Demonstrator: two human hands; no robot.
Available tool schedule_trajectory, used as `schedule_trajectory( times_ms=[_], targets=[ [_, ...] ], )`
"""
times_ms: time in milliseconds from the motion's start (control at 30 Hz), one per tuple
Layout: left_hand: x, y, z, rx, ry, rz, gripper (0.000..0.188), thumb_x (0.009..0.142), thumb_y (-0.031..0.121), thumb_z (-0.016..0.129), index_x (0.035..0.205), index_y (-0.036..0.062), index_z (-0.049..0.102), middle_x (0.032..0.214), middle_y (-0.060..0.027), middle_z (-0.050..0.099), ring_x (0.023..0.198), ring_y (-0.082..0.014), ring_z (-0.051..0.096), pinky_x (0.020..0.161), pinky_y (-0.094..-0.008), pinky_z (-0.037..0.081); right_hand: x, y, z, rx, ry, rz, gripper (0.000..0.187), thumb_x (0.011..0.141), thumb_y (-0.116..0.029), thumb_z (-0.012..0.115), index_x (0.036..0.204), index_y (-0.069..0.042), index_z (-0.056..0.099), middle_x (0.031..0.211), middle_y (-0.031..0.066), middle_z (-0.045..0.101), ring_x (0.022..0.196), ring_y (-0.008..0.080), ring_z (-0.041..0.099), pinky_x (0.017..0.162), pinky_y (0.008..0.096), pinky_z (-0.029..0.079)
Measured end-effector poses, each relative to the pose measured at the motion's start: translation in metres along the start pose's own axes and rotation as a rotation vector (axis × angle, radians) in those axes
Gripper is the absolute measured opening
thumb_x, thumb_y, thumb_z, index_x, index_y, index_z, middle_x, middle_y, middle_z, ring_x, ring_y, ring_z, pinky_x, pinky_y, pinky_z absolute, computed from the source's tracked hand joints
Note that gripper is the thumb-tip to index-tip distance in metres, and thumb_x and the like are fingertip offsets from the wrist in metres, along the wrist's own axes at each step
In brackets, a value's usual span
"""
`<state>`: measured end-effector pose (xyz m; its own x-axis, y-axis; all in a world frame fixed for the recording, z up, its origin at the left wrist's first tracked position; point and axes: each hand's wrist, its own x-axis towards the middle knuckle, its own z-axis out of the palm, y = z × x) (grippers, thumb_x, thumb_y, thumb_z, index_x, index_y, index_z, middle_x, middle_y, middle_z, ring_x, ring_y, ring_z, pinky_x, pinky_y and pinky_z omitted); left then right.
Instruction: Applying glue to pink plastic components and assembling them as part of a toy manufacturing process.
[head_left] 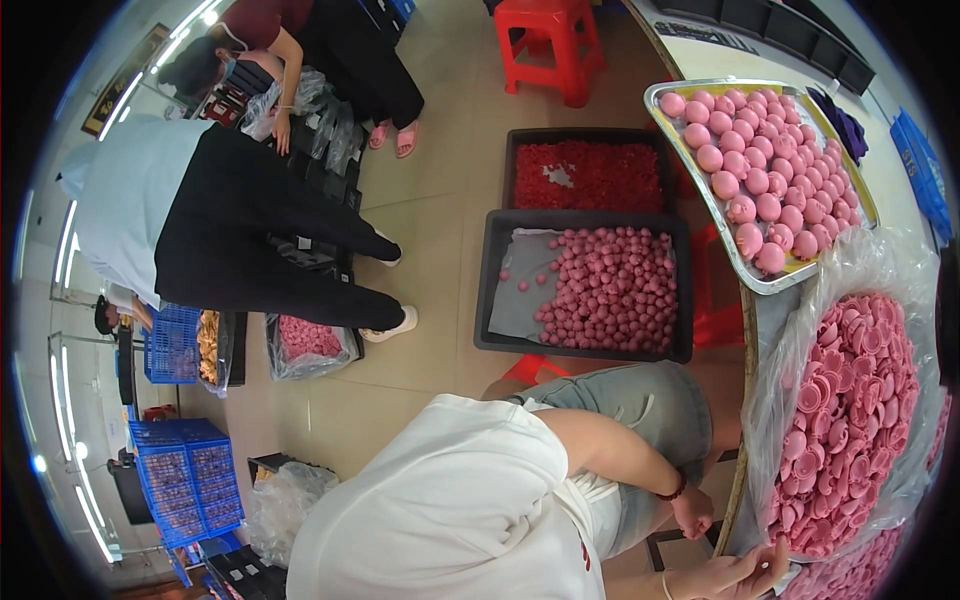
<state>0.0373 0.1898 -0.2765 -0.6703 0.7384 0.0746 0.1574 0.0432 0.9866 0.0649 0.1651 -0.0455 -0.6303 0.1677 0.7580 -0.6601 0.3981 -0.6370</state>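
Note:
My left hand (692,512), below a dark beaded bracelet, is curled closed beside the table's edge over my leg. Whatever its fingers may hold is hidden. At the bottom, my right hand (738,574) has its fingers bent together at the table edge. Any small thing in them is too unclear to name. Beside that hand lies a heap of pink cup-shaped plastic half shells (850,430) in a clear plastic bag (890,265). More pink pieces (845,572) lie in the lower right corner.
A metal tray (745,275) of pink balls stands farther along the table. Floor-level black bins hold pink balls (610,290) and red pieces (620,175). Red stools (548,45) stand around. At left, two people (225,215) bend over black crates; blue crates (185,480) are stacked nearby.

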Motion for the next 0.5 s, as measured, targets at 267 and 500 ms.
schedule_trajectory(
  times_ms=[267,500],
  targets=[
    [0.0006,-0.0011,0.001,0.002,0.0,-0.018,0.018,0.07,0.024,0.06,0.081,0.0102,0.065,0.076,-0.0054,0.063,0.074,-0.0185,0.059,0.065,-0.0301,0.045,0.0016,-0.0023,0.0012,-0.015,-0.047,-0.03,0.044,0.077,-0.041,0.06,0.078,0.003,0.059,0.063,0.0034,0.047,0.051,0.012,0.036,0.044,0.0233,0.026],
    [-0.0005,0.002,-0.0011,0.009,-0.011,-0.025,0.018,0.07,0.024,0.06,0.081,0.0103,0.064,0.078,-0.0055,0.063,0.075,-0.019,0.059,0.066,-0.0307,0.045,0.0034,0.0001,0.0007,-0.067,-0.052,-0.081,0.047,0.077,-0.044,0.058,0.077,0.003,0.059,0.062,0.0031,0.047,0.05,0.0119,0.036,0.044,0.024,0.026]
  ],
)
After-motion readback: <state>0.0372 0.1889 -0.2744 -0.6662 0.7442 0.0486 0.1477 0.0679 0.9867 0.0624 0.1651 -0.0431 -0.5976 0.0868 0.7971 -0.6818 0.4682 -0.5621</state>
